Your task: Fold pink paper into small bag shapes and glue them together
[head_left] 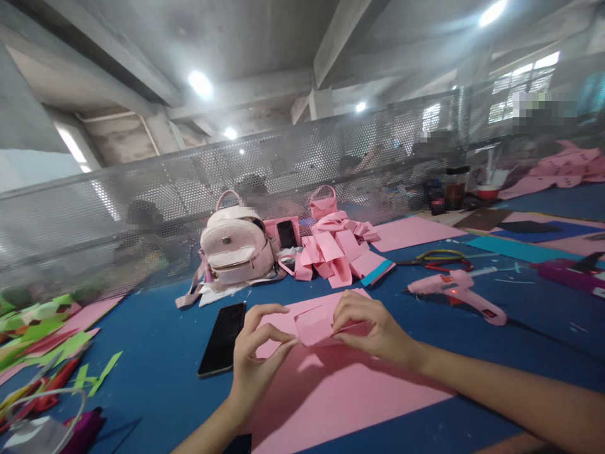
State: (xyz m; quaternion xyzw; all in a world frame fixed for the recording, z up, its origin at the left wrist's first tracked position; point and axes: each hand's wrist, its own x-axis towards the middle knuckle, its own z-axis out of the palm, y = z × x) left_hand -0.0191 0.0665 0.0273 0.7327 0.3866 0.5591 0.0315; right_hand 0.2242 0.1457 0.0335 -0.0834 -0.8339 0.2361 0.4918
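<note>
Between my hands, above a large pink sheet (359, 391), is a small folded piece of pink paper (314, 326). My right hand (373, 328) pinches its right side, thumb below and fingers curled on top. At its lower left corner, the thumb and index finger of my left hand (262, 353) come together in a pinch, the other fingers bent above. The exact contact at the left fingertips is hard to make out. A black phone (222, 340) lies just left of my left hand.
A pink glue gun (458, 290) with a lit orange spot lies at right, scissors (437, 258) behind it. Farther back are pink paper strips (331, 252) and a pale backpack (239, 246). Green scraps (106, 372) and a white plug (38, 435) are at left. A perforated metal screen (302, 151) borders the table.
</note>
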